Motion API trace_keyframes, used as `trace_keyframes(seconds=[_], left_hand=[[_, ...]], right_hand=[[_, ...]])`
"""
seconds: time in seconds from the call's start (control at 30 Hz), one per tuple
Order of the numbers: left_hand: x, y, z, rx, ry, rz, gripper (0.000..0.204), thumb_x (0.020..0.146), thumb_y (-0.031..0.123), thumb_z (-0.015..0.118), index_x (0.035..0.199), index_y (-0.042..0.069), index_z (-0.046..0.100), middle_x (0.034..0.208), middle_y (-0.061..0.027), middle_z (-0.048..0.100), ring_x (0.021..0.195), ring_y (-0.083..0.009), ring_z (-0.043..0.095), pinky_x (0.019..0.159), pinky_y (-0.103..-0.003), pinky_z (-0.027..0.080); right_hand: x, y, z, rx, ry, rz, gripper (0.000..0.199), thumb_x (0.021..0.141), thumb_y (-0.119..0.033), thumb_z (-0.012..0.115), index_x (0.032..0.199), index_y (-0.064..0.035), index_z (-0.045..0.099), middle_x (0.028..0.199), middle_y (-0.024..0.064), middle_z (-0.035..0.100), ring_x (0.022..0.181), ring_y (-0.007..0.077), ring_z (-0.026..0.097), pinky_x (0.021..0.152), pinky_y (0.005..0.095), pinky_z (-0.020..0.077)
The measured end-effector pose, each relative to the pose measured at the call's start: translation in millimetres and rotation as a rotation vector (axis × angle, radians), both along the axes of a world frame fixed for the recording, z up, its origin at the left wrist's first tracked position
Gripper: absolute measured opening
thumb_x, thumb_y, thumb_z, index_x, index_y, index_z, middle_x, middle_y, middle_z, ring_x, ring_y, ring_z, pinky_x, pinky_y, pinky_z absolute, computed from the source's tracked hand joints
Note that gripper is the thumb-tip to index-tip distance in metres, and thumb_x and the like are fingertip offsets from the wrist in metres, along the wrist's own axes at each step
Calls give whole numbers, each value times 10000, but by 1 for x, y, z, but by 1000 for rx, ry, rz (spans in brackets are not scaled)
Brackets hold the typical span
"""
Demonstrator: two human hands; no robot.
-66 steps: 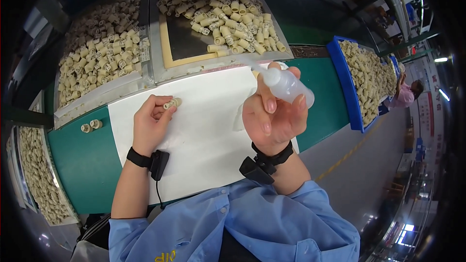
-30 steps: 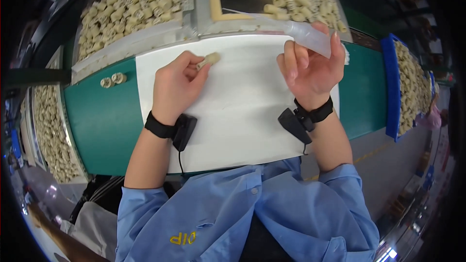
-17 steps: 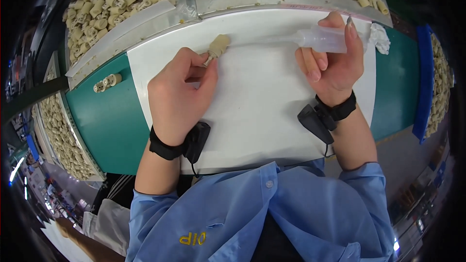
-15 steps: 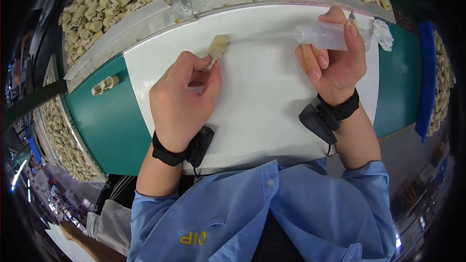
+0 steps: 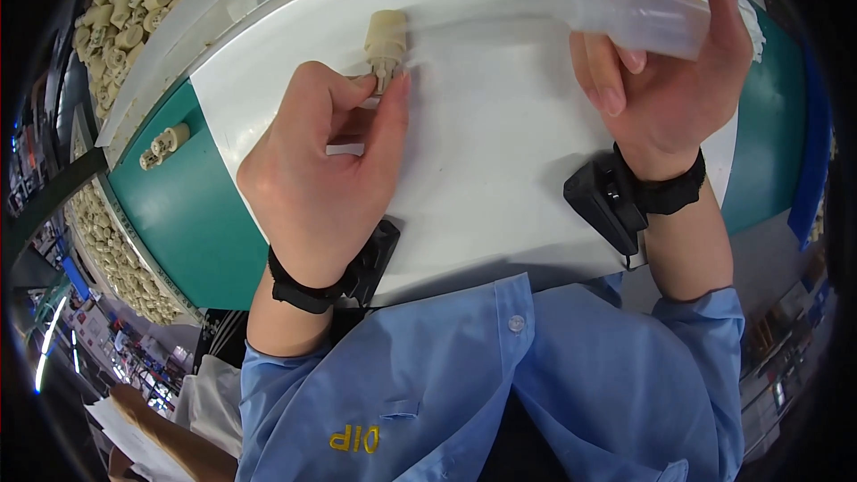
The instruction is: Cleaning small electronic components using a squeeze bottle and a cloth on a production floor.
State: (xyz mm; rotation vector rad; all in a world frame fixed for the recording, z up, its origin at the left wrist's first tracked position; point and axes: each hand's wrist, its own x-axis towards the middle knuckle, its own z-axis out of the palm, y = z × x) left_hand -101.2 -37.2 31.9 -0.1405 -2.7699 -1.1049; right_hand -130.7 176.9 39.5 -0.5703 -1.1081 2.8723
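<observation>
- Cream plastic part (image 5: pixel 386 43): a small, stubby moulded piece, pale beige, with a wider ribbed body and a narrower end pointing toward the person; it sits at the far side of the white sheet (image 5: pixel 500 161), its near end pinched in fingertips.
- Left hand (image 5: pixel 321 183): curled nearly closed, thumb and forefinger pressed together on the narrow end of the cream part; the other fingers fold under the palm; a black wrist strap (image 5: pixel 308 290) with a small black box circles the wrist.
- Right hand (image 5: pixel 665 80): wrapped around a translucent squeeze bottle (image 5: pixel 638 13), fingers bent over its body and thumb behind it; the bottle lies almost level, its tip pointing left toward the cream part but well apart from it; a second black strap sits on this wrist.
- Two loose cream parts (image 5: pixel 165 143) lie on the green mat (image 5: pixel 192 205) left of the sheet; trays of similar parts (image 5: pixel 116 27) stand beyond.
</observation>
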Motion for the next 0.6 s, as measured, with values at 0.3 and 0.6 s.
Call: trace_keyframes(seconds=[0.3,0.6], left_hand=[[1,1,4,-46,6,-26,196,872,47,824,871,-8,635,794,-66,755,734,-120,763,622,-200,576],[-3,2,6,-7,38,57,174,882,38,812,976,-29,682,869,-86,767,785,-125,757,704,-211,592]], right_hand=[[9,-19,-5,304,31,-83,575,1045,-510,408,1016,9,654,518,86,528,302,210,415,315,292,381],[3,9,-27,437,324,139,447,1091,-423,374,1150,-57,623,619,107,618,330,171,485,319,263,414]])
